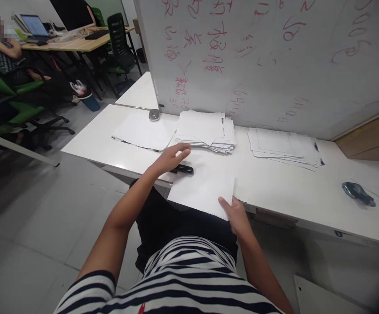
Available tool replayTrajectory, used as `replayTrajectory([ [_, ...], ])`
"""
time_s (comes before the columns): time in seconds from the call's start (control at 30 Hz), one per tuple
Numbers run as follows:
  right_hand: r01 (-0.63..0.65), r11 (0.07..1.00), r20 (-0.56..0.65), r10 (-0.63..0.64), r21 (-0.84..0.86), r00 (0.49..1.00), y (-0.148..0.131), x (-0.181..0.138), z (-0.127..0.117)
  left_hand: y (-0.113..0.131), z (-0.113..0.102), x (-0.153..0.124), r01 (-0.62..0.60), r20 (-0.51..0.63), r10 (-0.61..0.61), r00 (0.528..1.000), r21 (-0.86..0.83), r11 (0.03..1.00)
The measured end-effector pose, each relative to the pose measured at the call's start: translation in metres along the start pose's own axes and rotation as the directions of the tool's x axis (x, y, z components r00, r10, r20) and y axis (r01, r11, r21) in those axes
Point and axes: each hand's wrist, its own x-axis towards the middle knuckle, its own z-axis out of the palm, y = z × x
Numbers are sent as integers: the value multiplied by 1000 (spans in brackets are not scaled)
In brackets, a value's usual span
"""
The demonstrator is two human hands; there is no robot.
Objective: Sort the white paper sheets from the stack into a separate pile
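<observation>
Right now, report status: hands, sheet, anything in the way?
Right hand pinching white sheet, near right corner. Left hand open, fingers extended. Black object overlaps sheet's far left part.

From the head we look forward and down, striped shirt [183, 279] close at six o'clock, whiteboard [261, 87] at one.

1. We see a smooth, matt white rectangular paper sheet [199, 192].
2. We see a glossy, plastic-looking slim black tool [186, 169].
3. We see a smooth, shiny long white tabletop [284, 187].
</observation>
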Motion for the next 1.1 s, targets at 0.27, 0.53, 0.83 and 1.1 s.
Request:
replayTrajectory([
  [0.27, -9, 999, -7, 9, -34, 1000, 6, -2, -2, -14, 52, 34, 185, -50, -188, 981, 540, 821],
  [0.53, -15, 1000, -28, 15, -19, 999, 5, -4, 4, -16, 51, 31, 178, -11, -195, 981, 467, 866],
  [0.83, -19, 992, -34, 24, 128, 999, 1, -11, 8, -34, 28, 2, 101, -309, -33, 951, 206, 973],
  [1.1, 49, 989, -117, -66, -141, 991, -9, 3, -12, -62, 51, -30, -37, -156, 91, 984, 317, 948],
])
